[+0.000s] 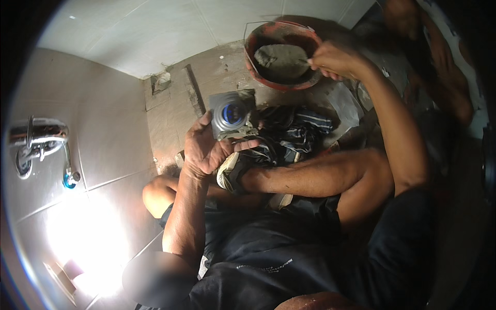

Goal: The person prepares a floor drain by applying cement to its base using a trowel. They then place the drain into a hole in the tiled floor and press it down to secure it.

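My left hand (205, 151) holds up a square metal floor drain (231, 114), thumb against its side and the other fingers stretched out below. The drain has a round, ringed opening that looks blue inside, and grey mortar clings to its lower and right edges. Over the rim of a reddish bucket (250, 66), my right hand (337, 61) is closed round the handle of what looks like a trowel (289, 56). Its blade lies within the bucket, among wet grey mortar, and the handle is mostly hidden by my fingers.
A striped dark cloth (305, 121) lies on the floor near my shoe (226, 173). A narrow bar (194, 90) rests on the tiles farther left. A chrome tap (44, 137) juts from the left wall above a bright light (90, 237). Another person's limbs (439, 57) show at far right.
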Demonstrator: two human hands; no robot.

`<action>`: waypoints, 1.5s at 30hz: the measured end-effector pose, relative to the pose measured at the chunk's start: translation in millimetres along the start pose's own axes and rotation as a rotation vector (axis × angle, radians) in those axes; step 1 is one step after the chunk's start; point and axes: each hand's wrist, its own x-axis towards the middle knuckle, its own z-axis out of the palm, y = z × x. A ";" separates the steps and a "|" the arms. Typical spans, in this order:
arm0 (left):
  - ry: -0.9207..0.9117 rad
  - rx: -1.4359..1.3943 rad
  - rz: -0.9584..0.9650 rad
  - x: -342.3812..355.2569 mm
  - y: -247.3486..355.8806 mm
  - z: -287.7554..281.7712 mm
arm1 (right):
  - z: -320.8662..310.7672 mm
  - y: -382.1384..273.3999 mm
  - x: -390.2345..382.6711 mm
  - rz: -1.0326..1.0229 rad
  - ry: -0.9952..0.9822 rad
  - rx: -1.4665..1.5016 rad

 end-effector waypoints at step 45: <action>-0.080 0.186 -0.134 20.7 -1.1 68.0 | 98.2 64.0 -116.0 -0.551 0.677 0.203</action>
